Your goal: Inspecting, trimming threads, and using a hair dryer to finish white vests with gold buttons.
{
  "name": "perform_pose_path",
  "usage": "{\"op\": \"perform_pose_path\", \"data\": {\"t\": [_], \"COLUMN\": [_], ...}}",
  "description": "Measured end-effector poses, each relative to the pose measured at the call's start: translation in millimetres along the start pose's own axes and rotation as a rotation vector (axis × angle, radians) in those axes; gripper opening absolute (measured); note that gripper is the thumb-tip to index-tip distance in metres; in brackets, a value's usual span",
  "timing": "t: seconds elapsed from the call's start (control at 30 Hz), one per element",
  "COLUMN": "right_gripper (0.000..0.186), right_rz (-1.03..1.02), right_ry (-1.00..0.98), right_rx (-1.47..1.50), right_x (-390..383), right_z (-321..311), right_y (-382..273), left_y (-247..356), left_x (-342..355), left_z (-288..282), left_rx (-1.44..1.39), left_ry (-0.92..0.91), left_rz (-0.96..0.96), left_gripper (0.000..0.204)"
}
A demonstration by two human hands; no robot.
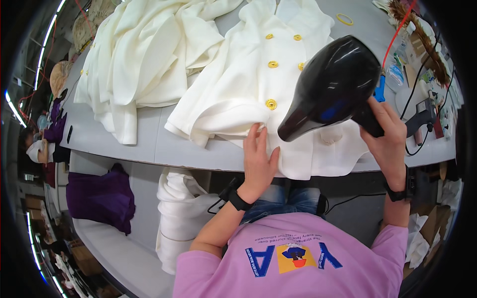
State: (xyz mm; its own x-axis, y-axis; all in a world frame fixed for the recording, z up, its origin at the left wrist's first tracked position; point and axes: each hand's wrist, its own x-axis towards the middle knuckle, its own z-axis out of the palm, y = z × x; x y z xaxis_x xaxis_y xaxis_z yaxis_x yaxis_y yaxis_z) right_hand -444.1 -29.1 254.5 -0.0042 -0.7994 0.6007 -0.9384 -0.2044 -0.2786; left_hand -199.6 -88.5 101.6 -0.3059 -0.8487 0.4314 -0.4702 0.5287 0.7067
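Note:
My right hand [386, 136] is wrapped round the handle of a black hair dryer [343, 69]. The dryer hangs over the right side of a white coat [238, 74] with gold buttons, its nozzle pointing down and left toward the coat's front. My left hand [258, 161] rests on the coat's lower front, below a gold button [271, 104]. Its fingertips touch a folded-back edge of the cloth, and the thumb is spread away from the fingers. Part of the coat is hidden behind the dryer.
A second white garment [144, 54] lies in folds on the grey table [174, 149] at left. A yellow ring [344, 19] lies at the back. Clutter and cords crowd the right side. Purple cloth [102, 198] and white cloth [174, 213] sit below the table edge.

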Motion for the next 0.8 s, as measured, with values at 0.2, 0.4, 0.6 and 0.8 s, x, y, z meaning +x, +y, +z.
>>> {"op": "perform_pose_path", "data": {"t": [0.2,0.4,0.6,0.8], "right_gripper": [0.054,0.055,0.053,0.049], "right_rz": [0.014,-0.047,-0.056,0.000], "right_ry": [0.130,0.057,0.028,0.076], "right_rx": [-0.027,-0.019,0.019,0.027], "right_x": [6,15,16,14], "right_z": [19,24,26,17], "right_y": [-4,-7,-6,-5], "left_y": [-10,-10,-9,-21], "left_x": [2,2,2,6], "left_z": [-5,-8,-11,-20], "left_rx": [0.112,0.243,0.191,0.173], "left_ry": [0.003,0.013,0.019,-0.017], "left_rz": [0.020,0.006,-0.018,0.045], "left_gripper": [0.066,0.075,0.075,0.044]}}
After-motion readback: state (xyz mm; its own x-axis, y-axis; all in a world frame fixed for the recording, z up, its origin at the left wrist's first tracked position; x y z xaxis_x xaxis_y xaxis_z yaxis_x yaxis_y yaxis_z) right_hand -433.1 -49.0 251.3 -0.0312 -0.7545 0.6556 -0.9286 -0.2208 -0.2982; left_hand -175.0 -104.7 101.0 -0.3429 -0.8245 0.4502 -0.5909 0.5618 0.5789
